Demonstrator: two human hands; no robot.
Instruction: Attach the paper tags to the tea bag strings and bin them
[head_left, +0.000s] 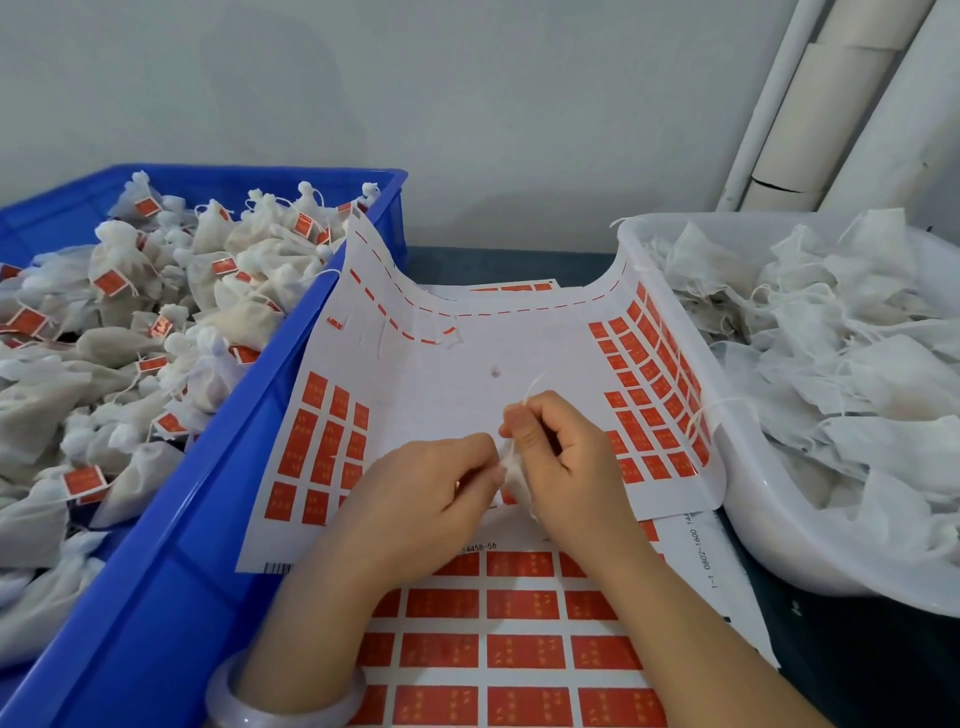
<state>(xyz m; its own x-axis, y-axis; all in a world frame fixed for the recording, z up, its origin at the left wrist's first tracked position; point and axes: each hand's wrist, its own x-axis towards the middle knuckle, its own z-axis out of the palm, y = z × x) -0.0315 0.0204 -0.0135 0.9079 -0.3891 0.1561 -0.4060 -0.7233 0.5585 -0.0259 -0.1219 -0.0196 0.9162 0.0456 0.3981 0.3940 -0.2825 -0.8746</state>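
A small white tea bag (514, 475) is being held between both hands over the sticker sheet (441, 384), midway between the blue bin (208, 519) and the white tub (753, 519). Its long axis is running roughly toward the person, and its string (534, 387) is pointing up and away. The right hand (566, 467) is curling round the bag, while the left hand (431, 499), knuckles up, is pinching its edge.
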